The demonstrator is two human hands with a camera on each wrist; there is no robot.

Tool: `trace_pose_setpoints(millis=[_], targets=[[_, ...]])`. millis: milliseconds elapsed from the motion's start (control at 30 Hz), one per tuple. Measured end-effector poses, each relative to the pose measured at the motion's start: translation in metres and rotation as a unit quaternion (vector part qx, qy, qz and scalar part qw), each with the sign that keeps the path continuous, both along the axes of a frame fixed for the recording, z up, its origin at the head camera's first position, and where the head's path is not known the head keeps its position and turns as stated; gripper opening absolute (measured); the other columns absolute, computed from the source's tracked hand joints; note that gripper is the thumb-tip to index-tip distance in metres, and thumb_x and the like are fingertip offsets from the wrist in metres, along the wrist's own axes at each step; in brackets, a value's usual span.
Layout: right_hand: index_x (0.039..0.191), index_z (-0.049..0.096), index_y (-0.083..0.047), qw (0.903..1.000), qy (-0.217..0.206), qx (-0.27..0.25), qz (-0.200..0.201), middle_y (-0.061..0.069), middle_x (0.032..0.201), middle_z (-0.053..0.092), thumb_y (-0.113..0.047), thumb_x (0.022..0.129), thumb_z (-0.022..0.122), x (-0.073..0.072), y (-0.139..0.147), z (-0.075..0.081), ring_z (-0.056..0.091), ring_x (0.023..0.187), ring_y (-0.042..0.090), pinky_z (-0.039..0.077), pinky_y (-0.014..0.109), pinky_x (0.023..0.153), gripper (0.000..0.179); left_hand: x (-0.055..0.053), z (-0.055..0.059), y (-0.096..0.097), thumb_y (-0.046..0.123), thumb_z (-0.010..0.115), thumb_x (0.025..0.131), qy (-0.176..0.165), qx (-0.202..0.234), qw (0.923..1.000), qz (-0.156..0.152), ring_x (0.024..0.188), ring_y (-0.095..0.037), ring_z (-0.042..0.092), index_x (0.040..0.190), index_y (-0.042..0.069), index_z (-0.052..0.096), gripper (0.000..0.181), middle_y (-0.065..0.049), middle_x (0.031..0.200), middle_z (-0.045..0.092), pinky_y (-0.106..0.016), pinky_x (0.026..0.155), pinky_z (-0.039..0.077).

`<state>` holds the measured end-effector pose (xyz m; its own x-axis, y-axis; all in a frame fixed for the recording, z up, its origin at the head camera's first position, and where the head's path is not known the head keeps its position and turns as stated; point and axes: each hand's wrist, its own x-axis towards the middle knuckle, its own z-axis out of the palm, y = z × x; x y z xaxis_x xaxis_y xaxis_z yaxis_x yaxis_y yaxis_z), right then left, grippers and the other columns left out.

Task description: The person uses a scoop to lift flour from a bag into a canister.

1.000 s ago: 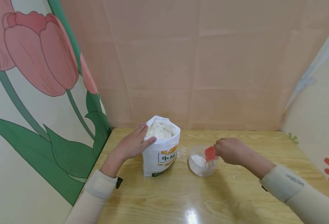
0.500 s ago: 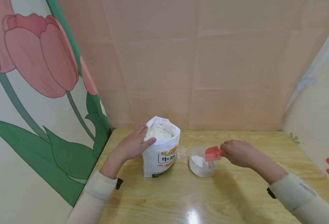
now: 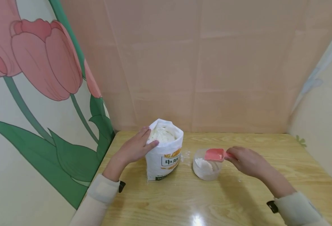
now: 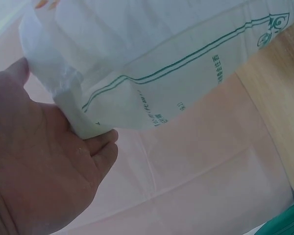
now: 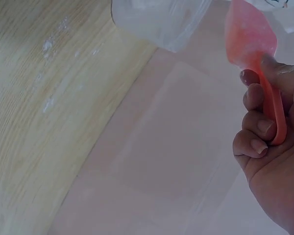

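Observation:
A white bag of flour [image 3: 164,157] stands upright and open at the top, flour showing inside. My left hand [image 3: 135,147] holds its left side near the rim, thumb toward the front. In the left wrist view, the fingers of the left hand [image 4: 44,156] bend around the edge of the bag [image 4: 152,83]. My right hand [image 3: 248,160] grips the handle of a pink scoop [image 3: 214,155] above a clear round tub [image 3: 206,175] with some flour in it. The right wrist view shows fingers curled round the handle and white dust on the scoop [image 5: 250,34].
The wooden table [image 3: 168,204] carries white flour smudges [image 3: 186,155] between bag and tub, and more right of the tub. A pinkish sheet [image 3: 197,69] hangs behind the table. Walls with painted flowers stand at left and right.
The right hand has drawn slightly to the right and turned the scoop from steeply tipped to nearly level over the tub. The left hand keeps its hold on the bag.

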<state>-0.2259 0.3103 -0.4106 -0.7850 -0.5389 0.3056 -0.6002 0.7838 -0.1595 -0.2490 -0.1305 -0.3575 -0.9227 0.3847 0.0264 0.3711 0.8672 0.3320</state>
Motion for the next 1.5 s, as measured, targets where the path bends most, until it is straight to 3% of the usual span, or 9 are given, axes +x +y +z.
trace_pose_setpoints(millis=[333, 667, 1200, 1500], targets=[[0.093, 0.069, -0.015, 0.9985, 0.041, -0.035, -0.005, -0.013, 0.076, 0.057, -0.016, 0.092, 0.075, 0.009, -0.008, 0.01, 0.048, 0.065, 0.0, 0.046, 0.029, 0.058, 0.006, 0.002, 0.001, -0.001, 0.078, 0.023, 0.097, -0.003, 0.004, 0.9999, -0.009, 0.157, -0.025, 0.007, 0.161, 0.003, 0.017, 0.099, -0.011, 0.17, 0.01, -0.047, 0.124, 0.02], [0.096, 0.071, -0.009, 0.9974, 0.058, -0.043, 0.003, -0.004, 0.081, 0.066, -0.017, 0.092, 0.075, 0.002, -0.024, 0.03, 0.057, 0.069, 0.008, 0.053, 0.036, 0.062, 0.01, 0.004, 0.002, -0.001, 0.078, 0.023, 0.097, -0.007, 0.008, 0.9999, -0.008, 0.157, -0.024, 0.006, 0.161, 0.003, 0.017, 0.099, -0.009, 0.17, 0.008, -0.047, 0.124, 0.019], [0.093, 0.07, -0.008, 0.9915, 0.104, -0.055, 0.055, -0.005, 0.076, 0.062, -0.011, 0.09, 0.077, -0.01, -0.053, 0.077, 0.052, 0.065, 0.006, 0.051, 0.032, 0.06, 0.009, 0.005, 0.005, -0.004, 0.079, 0.024, 0.096, -0.017, 0.01, 0.9998, -0.005, 0.157, -0.024, 0.005, 0.161, 0.004, 0.016, 0.099, -0.007, 0.17, 0.008, -0.047, 0.124, 0.019], [0.1, 0.071, -0.006, 0.9914, 0.094, -0.055, 0.072, -0.001, 0.083, 0.067, -0.013, 0.092, 0.075, -0.01, -0.071, 0.105, 0.058, 0.07, 0.01, 0.055, 0.036, 0.065, 0.011, 0.003, 0.003, -0.004, 0.079, 0.024, 0.096, -0.019, 0.013, 0.9997, -0.008, 0.157, -0.024, 0.005, 0.161, 0.004, 0.016, 0.099, -0.008, 0.17, 0.008, -0.048, 0.124, 0.02]])
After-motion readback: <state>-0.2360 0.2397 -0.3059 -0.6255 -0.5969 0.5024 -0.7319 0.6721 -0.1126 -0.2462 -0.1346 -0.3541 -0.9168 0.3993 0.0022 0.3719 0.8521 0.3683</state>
